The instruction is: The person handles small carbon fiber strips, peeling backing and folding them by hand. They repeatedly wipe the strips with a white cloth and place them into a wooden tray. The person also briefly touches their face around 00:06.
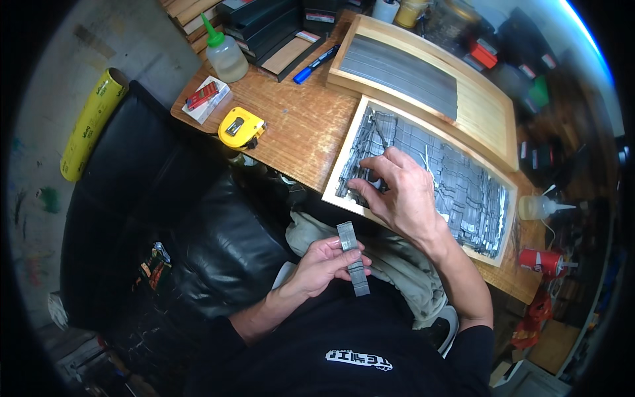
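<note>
From my remote post I log a pale grey wall (33, 126) along the left, scuffed, with a brown patch (94, 41) high up and a green smudge (48, 200) lower down. A creased black seat (208, 241), glossy where light catches it, stands between that wall and a brown wooden table (291, 126), worn and shiny on top, left corner rounded. Upper right I note a blue-white glare (585, 26), window or lamp I cannot tell; lower left is too dark to read.
</note>
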`<action>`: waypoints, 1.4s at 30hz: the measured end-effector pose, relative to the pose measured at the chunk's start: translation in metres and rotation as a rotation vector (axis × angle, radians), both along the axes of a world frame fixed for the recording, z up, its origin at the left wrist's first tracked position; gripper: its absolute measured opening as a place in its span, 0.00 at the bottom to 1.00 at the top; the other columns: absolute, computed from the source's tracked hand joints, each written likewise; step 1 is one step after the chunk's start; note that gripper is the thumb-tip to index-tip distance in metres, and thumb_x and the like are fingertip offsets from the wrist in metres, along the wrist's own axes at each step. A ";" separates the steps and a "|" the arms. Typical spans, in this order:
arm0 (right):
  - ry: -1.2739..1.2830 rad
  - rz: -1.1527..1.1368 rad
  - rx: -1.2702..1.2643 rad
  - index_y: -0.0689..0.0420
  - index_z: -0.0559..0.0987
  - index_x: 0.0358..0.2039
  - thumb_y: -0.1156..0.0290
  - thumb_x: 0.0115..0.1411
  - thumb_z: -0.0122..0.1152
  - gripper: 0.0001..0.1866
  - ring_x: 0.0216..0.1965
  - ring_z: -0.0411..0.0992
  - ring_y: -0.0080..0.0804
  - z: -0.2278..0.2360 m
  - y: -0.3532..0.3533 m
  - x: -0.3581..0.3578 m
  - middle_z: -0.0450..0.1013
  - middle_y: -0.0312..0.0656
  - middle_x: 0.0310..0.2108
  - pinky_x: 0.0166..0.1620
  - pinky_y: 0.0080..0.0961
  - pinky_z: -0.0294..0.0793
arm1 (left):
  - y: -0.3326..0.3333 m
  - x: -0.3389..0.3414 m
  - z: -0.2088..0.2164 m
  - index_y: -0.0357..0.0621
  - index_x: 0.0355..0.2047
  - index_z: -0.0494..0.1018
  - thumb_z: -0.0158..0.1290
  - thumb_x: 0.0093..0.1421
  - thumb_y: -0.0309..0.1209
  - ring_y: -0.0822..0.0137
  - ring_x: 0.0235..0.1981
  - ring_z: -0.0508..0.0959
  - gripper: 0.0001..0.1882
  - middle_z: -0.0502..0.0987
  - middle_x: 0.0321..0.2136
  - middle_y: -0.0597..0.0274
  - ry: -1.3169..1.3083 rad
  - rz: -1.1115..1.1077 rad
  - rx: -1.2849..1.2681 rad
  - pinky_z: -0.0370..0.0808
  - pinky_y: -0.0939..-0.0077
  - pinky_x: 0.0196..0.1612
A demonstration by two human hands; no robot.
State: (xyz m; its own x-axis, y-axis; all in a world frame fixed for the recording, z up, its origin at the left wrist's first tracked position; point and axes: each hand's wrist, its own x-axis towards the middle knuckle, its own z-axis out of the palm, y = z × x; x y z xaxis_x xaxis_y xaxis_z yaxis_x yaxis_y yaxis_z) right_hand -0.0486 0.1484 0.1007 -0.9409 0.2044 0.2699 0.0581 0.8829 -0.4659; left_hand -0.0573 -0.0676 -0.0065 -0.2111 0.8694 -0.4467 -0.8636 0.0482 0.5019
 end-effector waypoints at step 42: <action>0.092 -0.405 -1.256 0.68 0.81 0.48 0.74 0.67 0.68 0.13 0.31 0.83 0.26 0.008 0.013 0.022 0.83 0.46 0.37 0.27 0.16 0.81 | 0.001 0.000 -0.002 0.37 0.54 0.73 0.54 0.73 0.28 0.52 0.44 0.87 0.13 0.84 0.44 0.46 0.039 -0.009 0.010 0.88 0.64 0.45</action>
